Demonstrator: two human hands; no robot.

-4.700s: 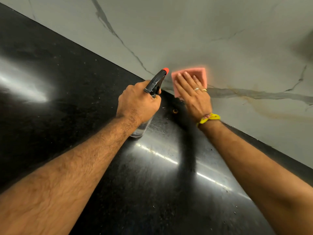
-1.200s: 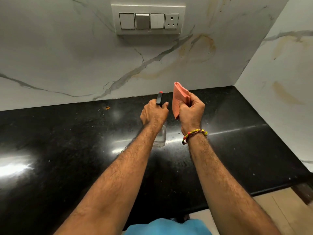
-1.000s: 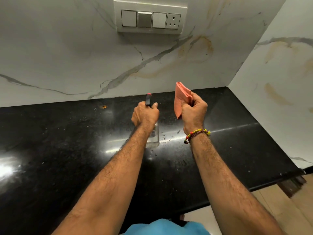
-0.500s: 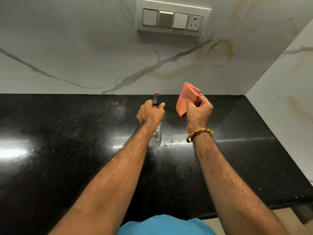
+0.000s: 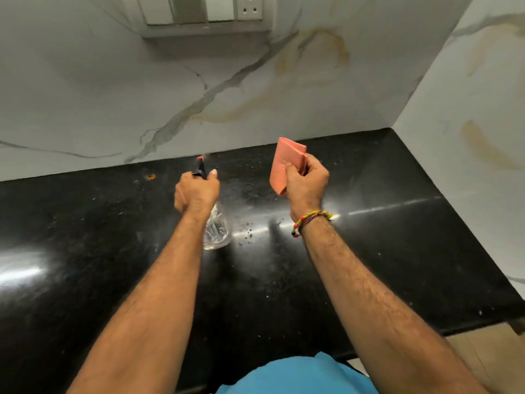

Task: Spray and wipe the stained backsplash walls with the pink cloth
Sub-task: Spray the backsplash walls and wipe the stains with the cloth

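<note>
One spray bottle (image 5: pixel 211 211) is grasped in the left hand (image 5: pixel 197 191), the fingers clenched round its neck, its red-tipped nozzle (image 5: pixel 200 159) aimed at the back wall (image 5: pixel 85 89). The bottle's clear base hangs just above the black surface (image 5: pixel 85 223), or may be touching it; this cannot be settled from the head view. One pink cloth (image 5: pixel 285 163), folded, is pinched in the grip of the right hand (image 5: pixel 306 180) and held upright, well apart from either wall.

Two walls meet at the corner. On the back wall a brownish ringed stain (image 5: pixel 315 52) and a long smear (image 5: pixel 241 112) below it are seen; on the side wall (image 5: pixel 468 109) at least two more streaks (image 5: pixel 483 146) are counted. None of these looks wiped yet.

Several risks are judged from here. One switch plate (image 5: pixel 204 12), with a socket, sits directly above the stains, so a high spray could wet it. The nozzle is pointed low, so liquid may be wasted on the surface, where a scatter of droplets (image 5: pixel 247 231) already lies. The cloth is held only by a corner fold, and it could slip under firm wiping pressure. One small orange speck (image 5: pixel 151 176) lies on the surface near the wall.
</note>
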